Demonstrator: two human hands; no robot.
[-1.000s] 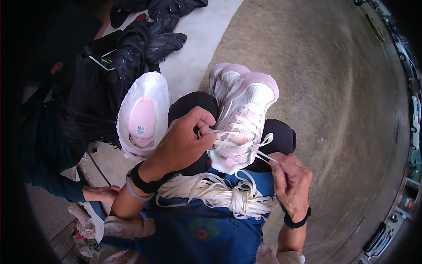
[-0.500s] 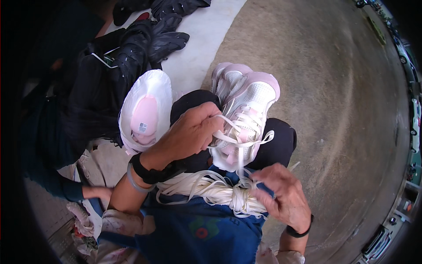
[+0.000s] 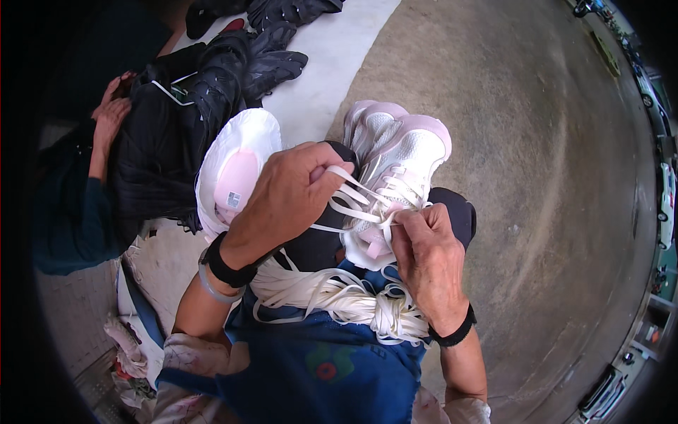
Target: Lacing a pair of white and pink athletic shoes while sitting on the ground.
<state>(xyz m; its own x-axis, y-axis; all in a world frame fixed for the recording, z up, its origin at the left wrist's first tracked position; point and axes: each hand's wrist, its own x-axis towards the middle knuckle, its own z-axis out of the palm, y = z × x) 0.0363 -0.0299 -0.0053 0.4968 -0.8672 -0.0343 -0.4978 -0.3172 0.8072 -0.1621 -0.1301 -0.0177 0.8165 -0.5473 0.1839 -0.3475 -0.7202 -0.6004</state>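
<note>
A white and pink sneaker (image 3: 413, 152) rests on my lap, toe pointing away, with more shoe toes beside it on the left. White lace runs across its front in rows. My left hand (image 3: 286, 187) is closed on a loop of the shoelace (image 3: 347, 189), left of the shoe. At the shoe's opening, my right hand (image 3: 427, 258) pinches the same lace between thumb and finger. A knotted bundle of white laces (image 3: 339, 297) lies on my blue apron (image 3: 304, 367), just below the shoe.
To the left stands an upturned white and pink shoe part (image 3: 236, 169) with a small label. Several black shoes (image 3: 226, 78) are heaped beyond it on a white sheet (image 3: 318, 85). A co-worker's hands (image 3: 109, 109) are at the far left. Concrete floor (image 3: 537, 155) stretches right, with parked vehicles (image 3: 665, 205) beyond.
My right hand has moved up from the lace bundle to the shoe and taken hold of the lace. My left hand has drawn a little up and left. The co-worker's hands have shifted upward.
</note>
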